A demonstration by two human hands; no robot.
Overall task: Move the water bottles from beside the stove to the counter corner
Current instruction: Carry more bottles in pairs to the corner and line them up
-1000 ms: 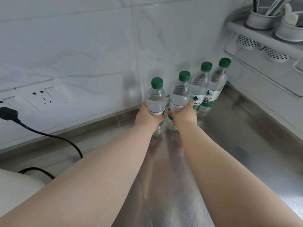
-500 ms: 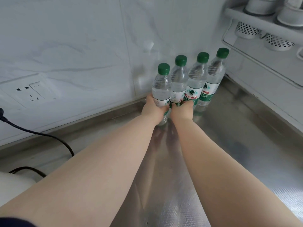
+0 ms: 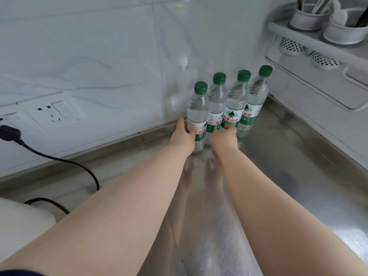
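Several clear water bottles with green caps stand upright in a tight row against the tiled wall, in the corner of the steel counter (image 3: 288, 162). My left hand (image 3: 182, 137) grips the lower part of the leftmost bottle (image 3: 197, 110). My right hand (image 3: 225, 137) holds the base of the second bottle (image 3: 216, 104), its fingers curled at the label. To the right stand a third bottle (image 3: 237, 100) and a fourth bottle (image 3: 256, 96), touching each other. The bottles' bases are partly hidden behind my hands.
A wall rack (image 3: 318, 46) with utensil cups (image 3: 306, 16) hangs on the right wall above the corner. A wall socket (image 3: 51, 112) with a black plug (image 3: 10, 133) and cable (image 3: 79, 168) is at left. A white appliance (image 3: 22, 220) sits at the lower left.
Both hands have carried their two bottles rightward and back, closing the gap until they stand in a row against the other two. The camera view has shifted slightly.
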